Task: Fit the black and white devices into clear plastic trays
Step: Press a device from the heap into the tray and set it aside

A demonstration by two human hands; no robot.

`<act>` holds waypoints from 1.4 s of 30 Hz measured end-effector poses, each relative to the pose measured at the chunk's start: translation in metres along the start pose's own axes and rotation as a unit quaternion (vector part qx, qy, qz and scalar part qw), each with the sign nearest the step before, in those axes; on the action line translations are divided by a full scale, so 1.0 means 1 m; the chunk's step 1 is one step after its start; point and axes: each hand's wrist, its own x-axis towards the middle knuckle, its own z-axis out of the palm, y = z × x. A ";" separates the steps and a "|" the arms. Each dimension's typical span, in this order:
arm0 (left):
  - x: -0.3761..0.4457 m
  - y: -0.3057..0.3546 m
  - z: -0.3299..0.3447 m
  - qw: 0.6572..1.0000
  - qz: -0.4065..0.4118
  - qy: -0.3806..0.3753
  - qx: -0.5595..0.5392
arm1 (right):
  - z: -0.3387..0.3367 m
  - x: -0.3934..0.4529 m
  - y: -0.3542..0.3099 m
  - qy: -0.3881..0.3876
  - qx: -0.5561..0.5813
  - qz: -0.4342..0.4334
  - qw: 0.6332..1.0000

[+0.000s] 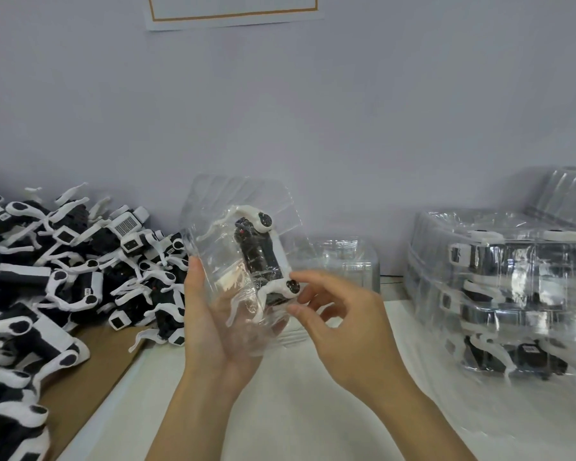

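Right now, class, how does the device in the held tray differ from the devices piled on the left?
The held device sits alone inside a clear tray, lifted above the table by the left hand; the right hand pinches its lower end. The piled devices lie loose, tangled and unpacked. Both are black and white.

Device pile (47, 277) cut off at left edge, packed trays (513, 287) blurred, cropped right.
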 end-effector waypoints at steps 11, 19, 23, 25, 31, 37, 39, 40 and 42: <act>0.002 0.000 -0.001 1.000 -0.004 0.002 -0.005 | -0.003 0.000 0.002 0.000 -0.008 0.000 1.000; 0.005 -0.001 -0.005 0.998 0.007 -0.042 0.035 | -0.005 0.000 0.003 -0.003 -0.016 0.012 1.000; 0.003 0.000 -0.003 0.996 0.021 -0.047 0.073 | -0.009 -0.001 0.003 -0.018 -0.028 0.013 0.999; 0.002 0.000 -0.002 0.995 0.021 -0.040 0.092 | -0.012 -0.002 0.002 -0.022 -0.041 0.011 0.999; 0.001 -0.003 0.001 0.981 0.008 -0.070 0.183 | -0.016 0.003 0.000 0.052 -0.077 -0.003 0.996; 0.000 -0.009 0.008 0.960 0.042 -0.105 0.255 | -0.021 0.009 -0.007 0.139 -0.014 0.006 0.990; 0.000 -0.010 0.007 0.959 0.036 -0.109 0.261 | -0.022 0.009 -0.008 0.148 -0.012 0.008 0.989; 0.000 -0.010 0.006 0.959 0.029 -0.114 0.258 | -0.023 0.010 -0.008 0.152 -0.012 0.009 0.988; -0.001 -0.010 0.007 0.960 0.021 -0.115 0.253 | -0.024 0.010 -0.008 0.156 -0.013 0.008 0.988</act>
